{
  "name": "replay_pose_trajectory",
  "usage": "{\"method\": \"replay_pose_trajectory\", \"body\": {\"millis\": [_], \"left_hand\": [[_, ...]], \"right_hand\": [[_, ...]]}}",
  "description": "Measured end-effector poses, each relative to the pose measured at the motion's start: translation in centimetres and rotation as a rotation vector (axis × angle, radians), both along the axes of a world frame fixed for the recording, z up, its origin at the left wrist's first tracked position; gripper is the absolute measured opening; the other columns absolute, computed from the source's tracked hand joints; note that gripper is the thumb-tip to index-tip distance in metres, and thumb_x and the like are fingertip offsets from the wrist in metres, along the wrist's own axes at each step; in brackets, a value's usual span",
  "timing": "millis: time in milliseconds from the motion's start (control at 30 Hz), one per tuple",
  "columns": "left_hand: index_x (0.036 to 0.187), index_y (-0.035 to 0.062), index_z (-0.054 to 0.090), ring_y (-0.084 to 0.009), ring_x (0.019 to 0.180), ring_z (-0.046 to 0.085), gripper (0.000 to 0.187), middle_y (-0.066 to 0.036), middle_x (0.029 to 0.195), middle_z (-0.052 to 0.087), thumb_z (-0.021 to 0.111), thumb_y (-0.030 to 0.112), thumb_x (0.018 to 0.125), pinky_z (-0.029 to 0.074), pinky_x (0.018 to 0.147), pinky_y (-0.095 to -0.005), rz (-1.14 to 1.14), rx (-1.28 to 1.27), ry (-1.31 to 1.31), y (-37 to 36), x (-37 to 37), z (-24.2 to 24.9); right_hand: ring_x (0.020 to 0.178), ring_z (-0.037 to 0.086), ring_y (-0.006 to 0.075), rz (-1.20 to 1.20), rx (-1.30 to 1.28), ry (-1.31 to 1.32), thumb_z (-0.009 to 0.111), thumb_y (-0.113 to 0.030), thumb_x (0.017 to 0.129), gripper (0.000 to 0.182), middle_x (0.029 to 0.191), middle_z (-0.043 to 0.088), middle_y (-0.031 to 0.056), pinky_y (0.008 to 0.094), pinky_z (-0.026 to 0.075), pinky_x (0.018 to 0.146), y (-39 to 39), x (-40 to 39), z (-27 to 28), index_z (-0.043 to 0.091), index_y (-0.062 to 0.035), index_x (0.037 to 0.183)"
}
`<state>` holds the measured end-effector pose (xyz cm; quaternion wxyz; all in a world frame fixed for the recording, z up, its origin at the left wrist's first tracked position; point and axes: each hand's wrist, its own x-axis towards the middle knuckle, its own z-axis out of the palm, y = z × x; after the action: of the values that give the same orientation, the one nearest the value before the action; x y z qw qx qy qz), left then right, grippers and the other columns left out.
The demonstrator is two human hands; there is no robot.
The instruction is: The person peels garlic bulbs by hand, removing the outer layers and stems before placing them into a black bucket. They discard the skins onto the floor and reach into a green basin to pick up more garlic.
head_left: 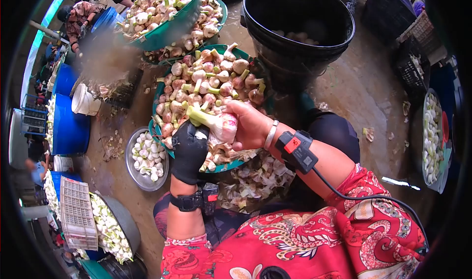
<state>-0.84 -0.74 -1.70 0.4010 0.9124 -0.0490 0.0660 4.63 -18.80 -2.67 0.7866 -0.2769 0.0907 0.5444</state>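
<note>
My right hand (249,125), bare, grips a garlic bulb (224,128) with purple-streaked skin and a thick green stem pointing left. My left hand (189,150), in a black glove, is closed against the bulb's lower left side, just below the stem. Something small and pale shows at its fingertips, but I cannot make out what it is. Both hands are above the near part of a green tub (158,93) heaped with unpeeled garlic bulbs (201,85). Left of the tub, a metal bowl (147,186) holds peeled white bulbs (148,153).
A big black bucket (285,62) stands beyond the tub. Loose garlic skins (255,183) lie heaped between my legs. Another heaped green basin (177,30) is at the back. Blue drums (71,126), a white bucket (86,100) and a person (81,21) are at left.
</note>
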Motion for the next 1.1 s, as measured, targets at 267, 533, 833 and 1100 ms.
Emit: {"method": "replay_pose_trajectory", "body": {"millis": [267,533,833,1100], "left_hand": [[0.118,-0.0004,0.058,-0.0117,0.095,0.059,0.030,-0.005,0.105,0.064,0.058,0.005,0.088,0.049,0.085,-0.0295,0.096,-0.759,0.162,0.1,-0.3,-1.3],[0.128,-0.0012,0.053,-0.0126,0.097,0.060,0.038,-0.005,0.113,0.062,0.059,0.005,0.090,0.050,0.084,-0.0290,0.022,-1.158,0.202,0.5,-0.1,0.1],[0.106,0.0011,0.065,-0.0105,0.076,0.062,0.022,-0.003,0.090,0.067,0.064,0.009,0.085,0.053,0.069,-0.0282,0.008,-1.020,0.272,-0.1,-0.5,0.6],[0.107,0.0008,0.065,-0.0055,0.073,0.056,0.025,0.001,0.089,0.065,0.058,0.001,0.083,0.047,0.065,-0.0230,-0.089,-0.993,0.277,0.7,-0.9,1.7]], "right_hand": [[0.078,0.068,0.0207,-0.117,0.016,-0.117,0.036,-0.049,0.095,0.046,0.098,0.068,0.0057,0.0316,0.051,0.047,-0.1,0.6,0.2,0.057,-0.0130,0.114],[0.086,0.064,0.0209,-0.301,0.079,-0.482,0.065,-0.018,0.082,0.064,0.112,0.055,0.0091,0.0290,0.059,0.060,1.0,-1.4,3.6,0.032,-0.0124,0.137],[0.058,0.059,0.0182,-0.266,-0.020,-0.455,0.065,-0.032,0.069,0.065,0.091,0.061,0.0098,0.0255,0.045,0.044,-0.1,-0.8,1.1,0.042,-0.0140,0.128],[0.071,0.064,0.0251,-0.214,0.184,-0.195,0.062,-0.041,0.076,0.056,0.094,0.062,0.0135,0.0235,0.046,0.038,0.0,-0.9,1.8,0.052,-0.0067,0.119]]}}
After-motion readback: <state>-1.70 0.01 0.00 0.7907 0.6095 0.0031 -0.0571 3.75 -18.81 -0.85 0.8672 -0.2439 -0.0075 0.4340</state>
